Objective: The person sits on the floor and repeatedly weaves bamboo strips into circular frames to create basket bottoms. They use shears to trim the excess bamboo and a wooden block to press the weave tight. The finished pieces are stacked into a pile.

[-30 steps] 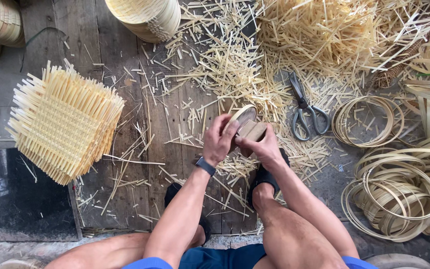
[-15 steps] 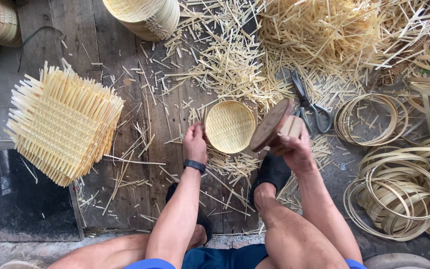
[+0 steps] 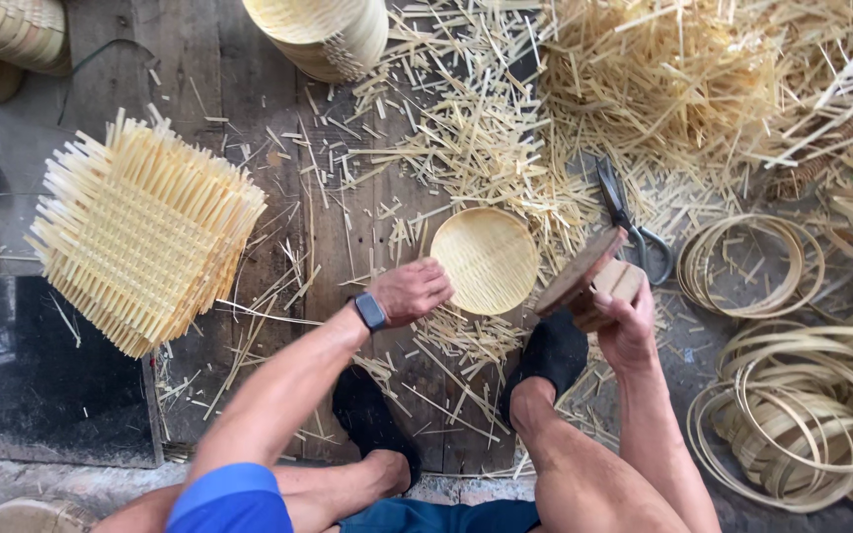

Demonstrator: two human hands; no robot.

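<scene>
The left hand (image 3: 412, 290), with a dark watch at the wrist, curls its fingers over the near-left rim of a small round pale woven bamboo tray (image 3: 487, 260) that sits at the centre of the frame on the dark wooden plank floor (image 3: 199, 59); the hand grasps that rim. The right hand (image 3: 627, 326), just right of the tray, is clenched around a round brown wooden block with a squared handle (image 3: 589, 281), tilted so that its flat face leans toward the tray's right edge; whether block and tray touch cannot be told.

Judging from this, the step in hand is shaping or pressing the woven round with the block: the tray is held steady and the block stands apart at its side. The next move would call for the block to be brought squarely over the weave while the left hand keeps the rim from sliding on the loose splints.

Around them lie 1 pair of dark metal scissors (image 3: 628, 222) just above the block, a square stack of pale woven bamboo mats (image 3: 140, 242) at the left, coiled bamboo hoops (image 3: 802, 419) at the lower right, a stack of finished round trays (image 3: 323, 30) at the top, and a heap of pale bamboo offcuts (image 3: 683, 89) at the upper right.
</scene>
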